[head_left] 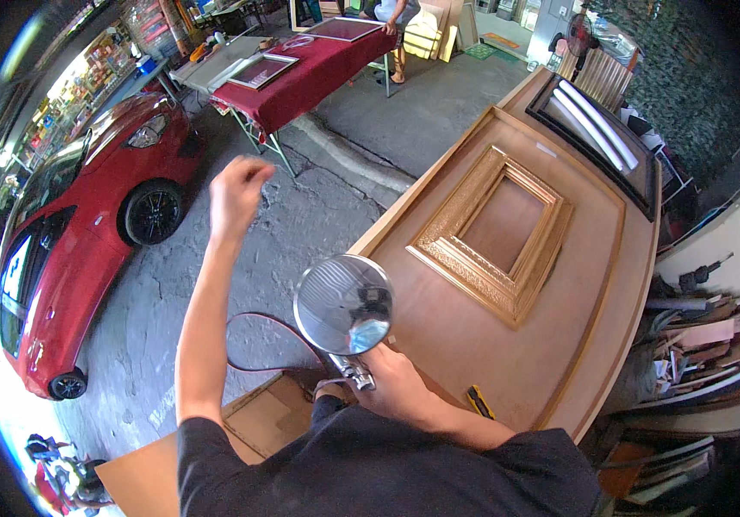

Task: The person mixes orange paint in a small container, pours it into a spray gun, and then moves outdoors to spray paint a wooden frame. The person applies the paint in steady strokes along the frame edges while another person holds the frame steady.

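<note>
My right hand (396, 388) is wrapped round a spray gun (353, 372) close to my body. A round, shiny metal cup (344, 297) sits on the gun and hides part of it. My left hand (236, 194) is raised out in front over the concrete floor, fingers curled in and slightly blurred; whether anything is inside them is hidden. To the right, an ornate gold picture frame (482, 237) lies flat on a large wooden panel with raised edges (370, 237). A yellow and black cutter knife (478, 402) rests on that panel near my right forearm.
A thin hose (245, 314) loops over the floor by the gun. On the left stands a red car (68, 233). Farther off, a table with a dark red cloth (301, 99) bears frames, and another person (398, 39) stands beside it. White tubes (594, 125) lie on a black frame (535, 105).
</note>
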Tool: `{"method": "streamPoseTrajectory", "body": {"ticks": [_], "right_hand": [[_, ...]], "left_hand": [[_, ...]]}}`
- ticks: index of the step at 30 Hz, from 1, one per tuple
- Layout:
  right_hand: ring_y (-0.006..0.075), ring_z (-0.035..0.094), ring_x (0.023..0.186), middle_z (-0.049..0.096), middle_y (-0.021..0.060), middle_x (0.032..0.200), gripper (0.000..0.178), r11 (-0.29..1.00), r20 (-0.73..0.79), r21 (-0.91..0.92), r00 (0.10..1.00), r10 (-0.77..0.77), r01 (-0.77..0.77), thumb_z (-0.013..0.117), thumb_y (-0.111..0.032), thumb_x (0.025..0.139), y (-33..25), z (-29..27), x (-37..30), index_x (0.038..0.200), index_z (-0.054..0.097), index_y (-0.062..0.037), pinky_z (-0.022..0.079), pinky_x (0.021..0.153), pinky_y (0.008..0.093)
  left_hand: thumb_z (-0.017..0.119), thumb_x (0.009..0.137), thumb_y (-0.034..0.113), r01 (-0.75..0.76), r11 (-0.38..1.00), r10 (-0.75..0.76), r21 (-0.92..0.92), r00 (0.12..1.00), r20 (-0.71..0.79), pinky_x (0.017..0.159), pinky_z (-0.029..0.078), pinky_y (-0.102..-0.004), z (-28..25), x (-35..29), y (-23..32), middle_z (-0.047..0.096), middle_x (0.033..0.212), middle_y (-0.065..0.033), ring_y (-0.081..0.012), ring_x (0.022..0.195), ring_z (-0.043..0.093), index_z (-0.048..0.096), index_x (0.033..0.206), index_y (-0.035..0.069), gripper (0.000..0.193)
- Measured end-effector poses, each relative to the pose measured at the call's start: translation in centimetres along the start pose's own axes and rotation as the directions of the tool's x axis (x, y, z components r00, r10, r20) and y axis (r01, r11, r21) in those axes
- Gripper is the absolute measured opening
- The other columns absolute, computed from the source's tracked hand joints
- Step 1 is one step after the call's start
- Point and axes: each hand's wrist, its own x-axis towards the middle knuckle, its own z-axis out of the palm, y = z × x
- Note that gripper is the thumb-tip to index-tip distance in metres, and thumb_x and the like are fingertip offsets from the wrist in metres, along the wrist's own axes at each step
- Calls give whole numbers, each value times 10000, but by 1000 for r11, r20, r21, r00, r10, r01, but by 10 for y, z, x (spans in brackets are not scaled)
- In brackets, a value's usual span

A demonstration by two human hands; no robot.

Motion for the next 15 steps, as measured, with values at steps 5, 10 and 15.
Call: {"method": "streamPoseTrajectory", "body": {"ticks": [5,10,15], "right_hand": [[469,686,920,687,268,1001,362,985,-164,76,973,165,-154,764,-56,857,-3,-4,-10,1180,610,-3,552,778,479],[449,692,911,691,261,997,336,961,-259,75,926,276,-266,731,-95,916,-14,6,-16,1216,611,0,551,776,450],[390,709,876,686,233,966,322,942,-381,14,869,316,-336,700,-80,938,-21,26,0,1226,598,20,547,764,417]], "left_hand": [[612,932,131,-360,913,291,194,904,312,797,521,-488,100,109,58,649,903,-192,-388,908,658,747,1091,62,220],[600,953,165,-578,789,460,208,780,424,865,531,-483,175,165,95,659,1034,-168,-362,1024,663,490,1494,144,553],[640,924,170,-636,769,572,70,732,369,878,540,-441,195,195,104,712,1070,-166,-336,1064,681,612,1372,108,453]]}}
